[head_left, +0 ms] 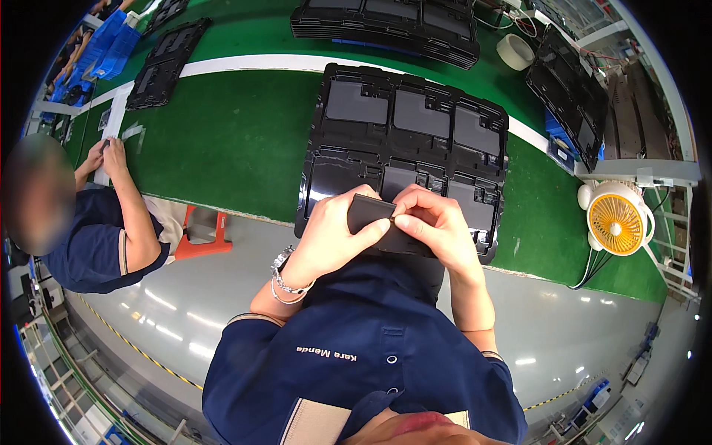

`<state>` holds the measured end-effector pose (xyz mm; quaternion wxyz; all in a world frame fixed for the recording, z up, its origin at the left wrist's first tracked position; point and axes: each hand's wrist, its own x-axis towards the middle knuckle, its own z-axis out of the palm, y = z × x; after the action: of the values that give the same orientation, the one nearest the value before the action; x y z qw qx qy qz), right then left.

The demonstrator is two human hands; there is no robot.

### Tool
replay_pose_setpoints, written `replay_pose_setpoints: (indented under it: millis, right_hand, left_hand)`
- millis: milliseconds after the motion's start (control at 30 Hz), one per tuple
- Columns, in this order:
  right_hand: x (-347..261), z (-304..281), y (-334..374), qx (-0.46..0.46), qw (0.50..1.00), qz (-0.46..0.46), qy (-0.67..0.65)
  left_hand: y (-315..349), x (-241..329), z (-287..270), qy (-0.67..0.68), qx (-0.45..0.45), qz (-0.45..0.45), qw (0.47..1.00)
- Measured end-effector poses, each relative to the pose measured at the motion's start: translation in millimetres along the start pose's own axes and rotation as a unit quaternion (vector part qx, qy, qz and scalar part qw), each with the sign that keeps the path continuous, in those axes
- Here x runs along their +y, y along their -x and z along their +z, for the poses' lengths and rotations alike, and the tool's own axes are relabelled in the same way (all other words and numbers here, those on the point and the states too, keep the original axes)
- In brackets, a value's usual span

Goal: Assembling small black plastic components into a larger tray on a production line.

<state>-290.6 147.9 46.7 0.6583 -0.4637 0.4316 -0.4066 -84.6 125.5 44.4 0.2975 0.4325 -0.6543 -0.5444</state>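
A flat black rectangular panel (pixel 366 213) is held up in front of my chest, over the near edge of a black moulded tray (pixel 391 111). My left hand (pixel 326 231) is closed around its left side, with the thumb across the face. At the panel's right edge, my right hand (pixel 443 226) pinches with thumb and fingertips, close to the left thumb's tip. Whether a tiny part sits between those fingertips is too small to tell. Flat dark grey pieces lie in several of the tray's compartments; my hands hide part of its near row.
On the green table (pixel 230 141), a stack of black trays (pixel 386 33) stands beyond, with a tape roll (pixel 515 52) beside it. A yellow-and-white fan (pixel 615 225) is at right. At left another person (pixel 111 237) works near another black tray (pixel 167 65) and an orange stool (pixel 204 236).
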Motion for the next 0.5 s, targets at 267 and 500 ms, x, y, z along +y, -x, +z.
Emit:
replay_pose_setpoints:
  millis: [267,500]
  right_hand:
    - [-1,-9,-9,0.167,0.858,-0.157,0.460]
    - [5,11,-19,0.191,0.724,-0.152,0.645]
  left_hand:
    - [6,-13,-28,-0.093,0.141,0.010,0.986]
    - [-8,-18,-39,-0.246,0.195,0.069,0.947]
